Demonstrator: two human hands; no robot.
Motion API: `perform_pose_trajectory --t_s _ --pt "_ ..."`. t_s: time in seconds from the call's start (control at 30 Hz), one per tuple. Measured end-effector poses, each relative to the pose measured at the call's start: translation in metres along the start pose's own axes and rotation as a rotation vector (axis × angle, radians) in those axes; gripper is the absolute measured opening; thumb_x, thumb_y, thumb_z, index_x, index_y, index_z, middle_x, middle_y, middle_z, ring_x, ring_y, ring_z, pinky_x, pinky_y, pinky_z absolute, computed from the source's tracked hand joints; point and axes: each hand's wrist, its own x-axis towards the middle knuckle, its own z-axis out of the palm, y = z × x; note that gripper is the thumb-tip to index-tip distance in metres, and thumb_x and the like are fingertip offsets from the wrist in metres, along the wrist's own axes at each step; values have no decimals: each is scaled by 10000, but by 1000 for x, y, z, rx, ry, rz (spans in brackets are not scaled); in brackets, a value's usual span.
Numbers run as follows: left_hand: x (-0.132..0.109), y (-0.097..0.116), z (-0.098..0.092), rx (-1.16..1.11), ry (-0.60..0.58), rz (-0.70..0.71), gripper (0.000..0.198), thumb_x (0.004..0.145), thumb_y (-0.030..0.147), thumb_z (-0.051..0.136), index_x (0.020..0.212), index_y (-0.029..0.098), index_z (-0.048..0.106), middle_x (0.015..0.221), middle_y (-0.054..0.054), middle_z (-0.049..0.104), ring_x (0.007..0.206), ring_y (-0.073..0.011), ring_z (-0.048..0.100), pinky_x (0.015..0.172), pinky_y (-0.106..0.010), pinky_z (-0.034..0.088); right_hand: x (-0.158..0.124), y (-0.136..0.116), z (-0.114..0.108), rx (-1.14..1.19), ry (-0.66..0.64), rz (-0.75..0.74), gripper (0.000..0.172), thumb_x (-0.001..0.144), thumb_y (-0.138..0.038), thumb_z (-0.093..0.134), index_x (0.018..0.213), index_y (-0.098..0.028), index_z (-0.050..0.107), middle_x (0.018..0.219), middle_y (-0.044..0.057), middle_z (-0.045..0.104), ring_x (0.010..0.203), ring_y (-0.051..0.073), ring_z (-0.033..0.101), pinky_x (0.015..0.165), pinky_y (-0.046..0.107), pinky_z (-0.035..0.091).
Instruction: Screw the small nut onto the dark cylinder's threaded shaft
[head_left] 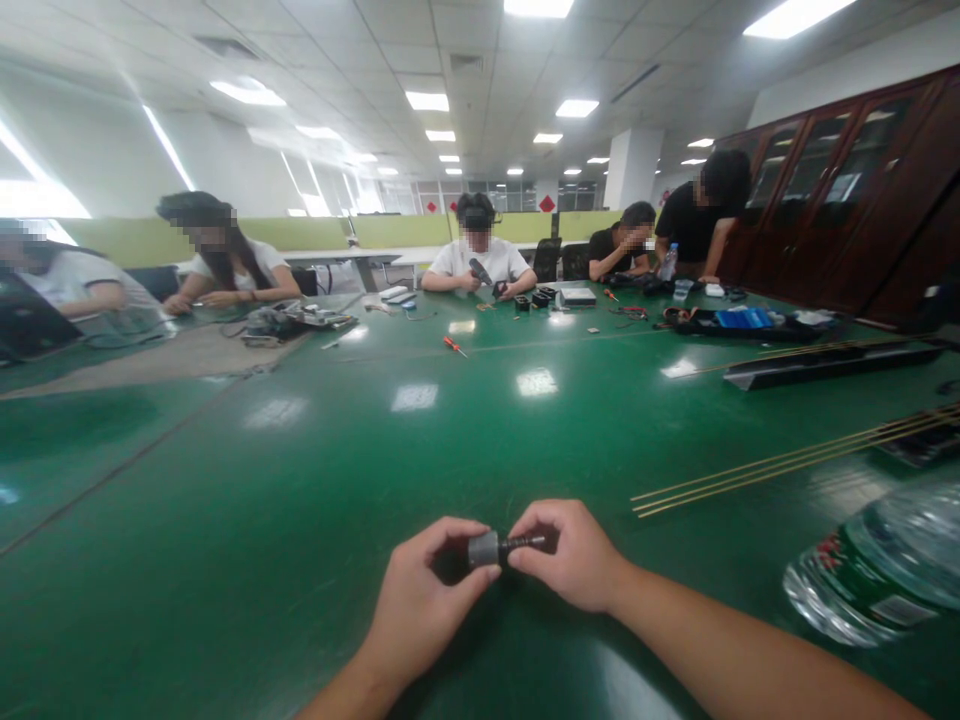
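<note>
Over the near edge of the green table [315,480], my left hand [424,600] pinches a small grey cylindrical part [484,549] between thumb and fingers. A dark threaded bolt [525,543] sticks out of that part to the right. My right hand [570,555] has its fingers closed round the bolt's far end. Both hands meet just above the tabletop.
A plastic water bottle [877,575] lies at the near right. Thin brass rods [787,465] run across the right side beside a dark tray [832,362]. A red screwdriver [454,346] lies mid-table. Several people sit at the far side among tools and small parts.
</note>
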Motion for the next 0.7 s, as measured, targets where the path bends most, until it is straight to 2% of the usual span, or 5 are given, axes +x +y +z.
perform_pose_trajectory --t_s 0.7 --pt "2 2 0 -4 -1 3 209 750 257 751 946 203 701 940 -44 747 893 -231 707 829 -340 558 0 3 -1 4 -16 10 54 713 -184 724 763 -164 726 698 13 684 629 147 594 601 240 441"
